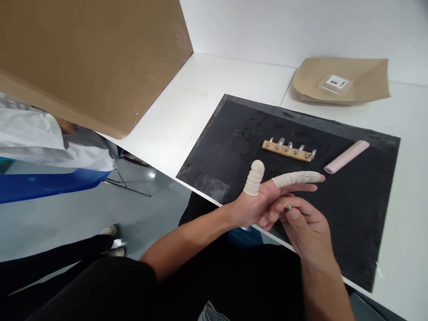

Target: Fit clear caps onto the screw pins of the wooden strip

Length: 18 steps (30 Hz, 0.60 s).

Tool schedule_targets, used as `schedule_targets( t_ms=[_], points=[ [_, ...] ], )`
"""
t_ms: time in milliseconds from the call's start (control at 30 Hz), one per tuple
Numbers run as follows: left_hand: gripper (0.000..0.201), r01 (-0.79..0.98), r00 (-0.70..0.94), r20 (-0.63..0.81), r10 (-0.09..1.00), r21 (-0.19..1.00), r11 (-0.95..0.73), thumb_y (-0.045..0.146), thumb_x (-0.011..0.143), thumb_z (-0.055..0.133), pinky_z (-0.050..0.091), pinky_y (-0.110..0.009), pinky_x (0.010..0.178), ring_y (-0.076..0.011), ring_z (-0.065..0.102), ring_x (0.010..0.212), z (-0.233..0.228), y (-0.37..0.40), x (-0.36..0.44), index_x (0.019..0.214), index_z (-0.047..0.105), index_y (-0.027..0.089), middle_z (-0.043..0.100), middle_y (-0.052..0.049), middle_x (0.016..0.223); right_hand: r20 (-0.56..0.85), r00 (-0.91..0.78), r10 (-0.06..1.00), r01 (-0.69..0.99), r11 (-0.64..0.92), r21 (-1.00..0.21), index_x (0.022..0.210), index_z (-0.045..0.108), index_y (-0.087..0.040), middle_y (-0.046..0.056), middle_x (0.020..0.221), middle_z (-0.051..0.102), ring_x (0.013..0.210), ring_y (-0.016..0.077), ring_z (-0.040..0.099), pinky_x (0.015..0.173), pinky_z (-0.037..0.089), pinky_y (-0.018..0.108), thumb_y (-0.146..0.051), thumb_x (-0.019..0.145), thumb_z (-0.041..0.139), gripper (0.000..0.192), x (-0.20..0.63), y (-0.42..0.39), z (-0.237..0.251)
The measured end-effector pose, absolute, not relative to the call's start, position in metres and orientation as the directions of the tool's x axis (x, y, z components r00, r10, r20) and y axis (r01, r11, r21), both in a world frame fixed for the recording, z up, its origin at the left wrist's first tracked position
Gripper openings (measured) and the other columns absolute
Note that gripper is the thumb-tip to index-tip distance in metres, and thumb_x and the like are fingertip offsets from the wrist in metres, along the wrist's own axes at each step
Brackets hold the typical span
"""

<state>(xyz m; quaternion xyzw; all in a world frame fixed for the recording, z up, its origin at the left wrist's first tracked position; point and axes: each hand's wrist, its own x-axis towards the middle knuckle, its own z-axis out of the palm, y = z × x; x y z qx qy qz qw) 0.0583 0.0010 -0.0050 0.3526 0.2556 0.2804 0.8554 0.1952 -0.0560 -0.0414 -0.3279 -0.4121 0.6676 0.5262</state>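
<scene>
My left hand (264, 200) hangs over the near edge of a black mat (207, 147), thumb and index finger stretched out. Cream rubber finger cots cover that thumb and index finger. Close beside its palm, my right hand (309, 227) pinches a small dark metallic piece (288, 207) between thumb and index finger; most of the piece is hidden. Beyond the hands, a narrow wooden strip (289, 151) lies on the mat with several clear plastic pegs and small metal bits along it. To its right rests a pale pink roll (347, 157).
A brown paper tray (364, 80) holding a small clear labelled box (334, 84) stands at the back right of the white table (200, 93). A large cardboard panel (100, 53) rises at the left. Past it are another person's white sleeve (30, 129) and a blue chair (67, 183).
</scene>
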Motion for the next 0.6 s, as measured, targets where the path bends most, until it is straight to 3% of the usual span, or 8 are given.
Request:
schedule_targets(
  t_ms=[67,167,233,300,367,433,600],
  points=[
    [0.114,-0.324,0.695,-0.177,0.697,0.788,0.523,0.092,0.078,-0.005,0.057,-0.040,0.090,-0.0342,0.051,0.137,-0.004,0.001,0.053,0.146,0.052,0.021,0.043,-0.008,0.160,-0.046,-0.119,0.992,-0.275,-0.077,-0.958,0.099,0.071,-0.023,0.002,0.078,0.071,0.071,0.0162,0.072,0.067,0.061,0.027,-0.031,0.099,0.061,0.013,0.210,-0.057,-0.042],
    [0.098,-0.285,0.641,-0.049,0.766,0.912,0.297,0.088,0.086,0.001,0.035,-0.049,0.121,-0.0307,0.036,0.151,0.000,0.006,0.039,0.135,0.062,0.030,0.050,0.001,0.155,-0.054,-0.011,0.999,-0.036,-0.054,-0.998,0.099,0.072,-0.026,0.001,0.079,0.071,0.069,0.0137,0.069,0.065,0.059,0.024,-0.030,0.097,0.064,0.009,0.241,-0.055,-0.032],
    [0.077,-0.219,0.622,0.052,0.781,0.969,0.110,0.079,0.095,0.015,0.031,-0.048,0.124,-0.0284,0.039,0.149,0.002,0.017,0.025,0.134,0.063,0.033,0.053,0.003,0.153,-0.076,-0.097,0.992,0.090,-0.067,-0.994,0.097,0.072,-0.028,-0.001,0.077,0.071,0.063,0.0121,0.067,0.058,0.057,0.020,-0.033,0.097,0.064,0.010,0.263,-0.046,-0.021],
    [0.068,-0.149,0.537,0.172,0.826,0.983,-0.107,0.075,0.097,0.026,0.038,-0.048,0.120,-0.0282,0.050,0.140,0.002,0.033,0.009,0.135,0.063,0.033,0.057,0.000,0.147,-0.169,-0.273,0.947,0.215,-0.111,-0.970,0.095,0.072,-0.028,-0.001,0.074,0.071,0.060,0.0105,0.066,0.055,0.054,0.018,-0.036,0.097,0.064,0.012,0.280,-0.029,-0.008],
    [0.048,-0.043,0.422,0.293,0.858,0.952,-0.304,0.062,0.100,0.042,0.041,-0.046,0.118,-0.0263,0.055,0.134,0.000,0.053,-0.004,0.130,0.065,0.034,0.061,0.000,0.141,-0.305,-0.461,0.833,0.317,-0.166,-0.934,0.095,0.072,-0.026,-0.001,0.075,0.071,0.061,0.0095,0.065,0.055,0.052,0.017,-0.039,0.096,0.064,0.016,0.287,-0.005,0.003],
    [0.036,0.177,0.414,0.316,0.854,0.892,-0.416,0.047,0.100,0.054,0.041,-0.045,0.119,-0.0246,0.056,0.134,-0.003,0.074,-0.014,0.133,0.061,0.035,0.057,0.000,0.145,-0.402,-0.626,0.669,0.373,-0.196,-0.907,0.095,0.072,-0.023,-0.001,0.078,0.072,0.064,0.0091,0.065,0.058,0.051,0.017,-0.040,0.096,0.064,0.019,0.283,0.019,0.010],
    [0.055,0.443,0.608,0.205,0.767,0.714,-0.542,0.047,0.087,0.073,0.034,-0.049,0.124,-0.0285,0.048,0.143,-0.004,0.114,-0.021,0.138,0.057,0.032,0.053,-0.005,0.150,-0.412,-0.871,0.268,0.332,-0.297,-0.895,0.091,0.071,-0.018,-0.001,0.079,0.070,0.063,0.0062,0.060,0.055,0.045,0.015,-0.040,0.096,0.064,0.023,0.237,0.058,0.007]
  ],
)
